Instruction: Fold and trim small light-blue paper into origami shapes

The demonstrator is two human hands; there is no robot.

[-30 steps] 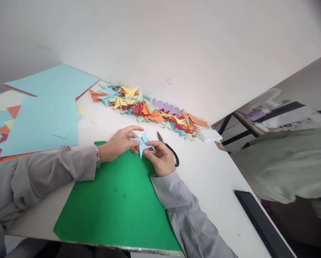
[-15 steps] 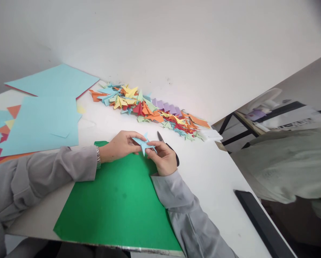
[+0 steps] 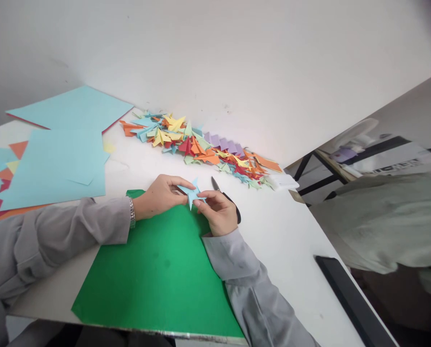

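Observation:
A small light-blue folded paper star [image 3: 192, 193] is held between both hands, just above the far edge of a green sheet [image 3: 157, 274]. My left hand [image 3: 161, 196] pinches its left point between thumb and fingers. From the right, my right hand [image 3: 218, 212] grips another point with thumb and forefinger. Parts of the star are hidden behind the fingertips. Beside my right hand lies a pointed metal tool with a black handle [image 3: 238, 209], partly covered by that hand; it looks like scissors or a knife.
Along the wall runs a heap of colourful folded paper pieces [image 3: 201, 149]. Light-blue paper sheets [image 3: 56, 168] and coloured scraps lie at the left. A black bar-shaped object [image 3: 352, 299] rests near the table's right edge. Beyond that edge is a person in a pale green garment [image 3: 392, 217].
The paper star has tilted slightly in my fingers, its lower point shifting a little left. Both hands keep nearly the same place and hold.

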